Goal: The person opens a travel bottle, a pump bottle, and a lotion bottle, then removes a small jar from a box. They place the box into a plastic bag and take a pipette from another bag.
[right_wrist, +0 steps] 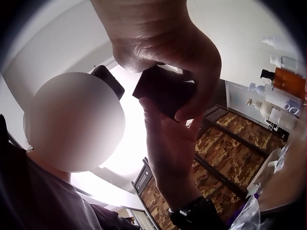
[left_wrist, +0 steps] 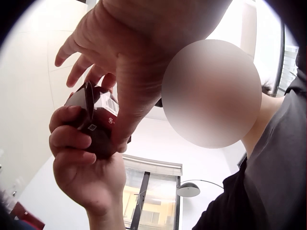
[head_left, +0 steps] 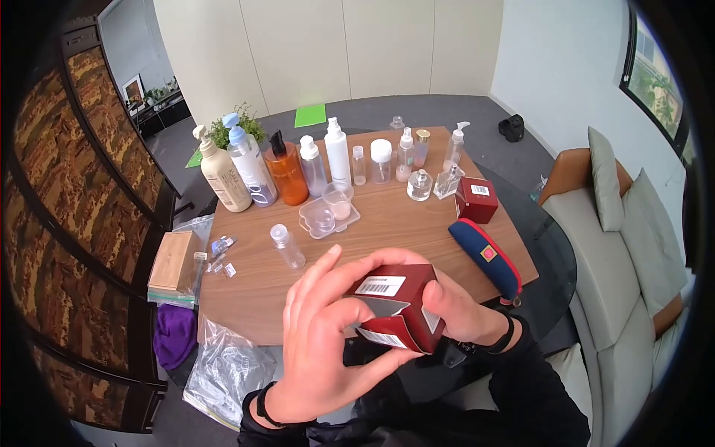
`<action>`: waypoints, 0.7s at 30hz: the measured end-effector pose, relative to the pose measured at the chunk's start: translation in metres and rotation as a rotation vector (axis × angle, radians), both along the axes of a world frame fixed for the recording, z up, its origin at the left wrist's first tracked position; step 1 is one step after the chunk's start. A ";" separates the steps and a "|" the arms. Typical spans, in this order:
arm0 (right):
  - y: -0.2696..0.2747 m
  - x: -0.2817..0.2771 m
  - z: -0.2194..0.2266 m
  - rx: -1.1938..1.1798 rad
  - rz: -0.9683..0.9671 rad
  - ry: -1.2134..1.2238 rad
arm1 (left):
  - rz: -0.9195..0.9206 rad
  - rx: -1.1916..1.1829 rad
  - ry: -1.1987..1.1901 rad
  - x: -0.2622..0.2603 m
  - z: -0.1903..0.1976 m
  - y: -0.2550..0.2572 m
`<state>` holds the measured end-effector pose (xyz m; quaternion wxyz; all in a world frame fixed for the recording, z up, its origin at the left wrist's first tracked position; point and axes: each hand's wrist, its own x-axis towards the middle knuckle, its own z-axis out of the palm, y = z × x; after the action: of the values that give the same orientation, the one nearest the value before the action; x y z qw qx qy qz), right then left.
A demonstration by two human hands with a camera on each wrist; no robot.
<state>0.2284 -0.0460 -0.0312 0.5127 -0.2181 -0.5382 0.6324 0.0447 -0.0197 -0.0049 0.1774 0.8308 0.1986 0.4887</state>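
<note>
A dark red box (head_left: 417, 298) with white barcode labels is held up over the table's near edge, its end flap partly lifted. The right hand (head_left: 465, 309) grips the box from the far side and the right, fingers curled over it. At the flap is the left hand (head_left: 324, 350), its thumb under the box's lower edge and its index finger bent at the opening. In the left wrist view the right hand's fingers wrap round the box (left_wrist: 98, 129), and the left hand's thumb touches it. The box (right_wrist: 165, 91) looks dark in the right wrist view.
Pump bottles (head_left: 287, 175), smaller bottles and jars line the table's (head_left: 372, 223) far side. A clear tray (head_left: 316, 223) and a small bottle (head_left: 288, 247) stand nearer. A second red box (head_left: 477, 200) and a blue pouch (head_left: 485, 257) lie right; a wooden box (head_left: 173, 261) and plastic bag (head_left: 227, 372) are left.
</note>
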 end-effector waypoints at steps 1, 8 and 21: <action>0.001 0.000 0.001 0.032 -0.013 -0.008 | 0.060 0.035 0.006 0.000 0.000 -0.002; -0.003 -0.003 0.005 0.104 -0.068 -0.058 | 0.335 0.182 0.147 -0.004 0.004 -0.016; -0.007 -0.002 0.006 0.126 -0.074 -0.064 | 0.449 0.280 0.059 -0.005 -0.010 -0.021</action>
<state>0.2263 -0.0531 -0.0252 0.5311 -0.2252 -0.5845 0.5706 0.0397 -0.0410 -0.0148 -0.0580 0.7962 0.3136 0.5141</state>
